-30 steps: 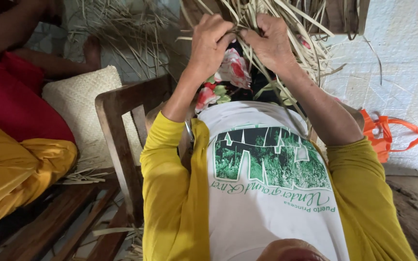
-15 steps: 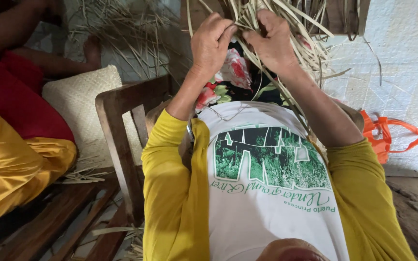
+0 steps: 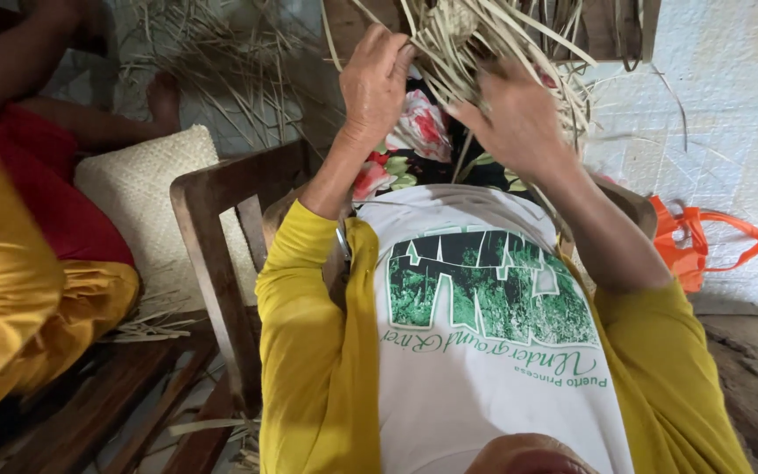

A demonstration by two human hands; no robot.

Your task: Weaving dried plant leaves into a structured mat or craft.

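L hand (image 3: 375,83) + R hand (image 3: 515,123) grasp straw strips (image 3: 484,39) | chair back (image 3: 212,254) close left | wall (image 3: 721,132) right

strips (image 3: 493,44) ahead, top centre, left hand (image 3: 375,83) left of right hand (image 3: 515,118), both on them | chair (image 3: 221,254) left of torso | cushion (image 3: 146,206) behind chair | bag (image 3: 690,246) right, by wall (image 3: 730,105)
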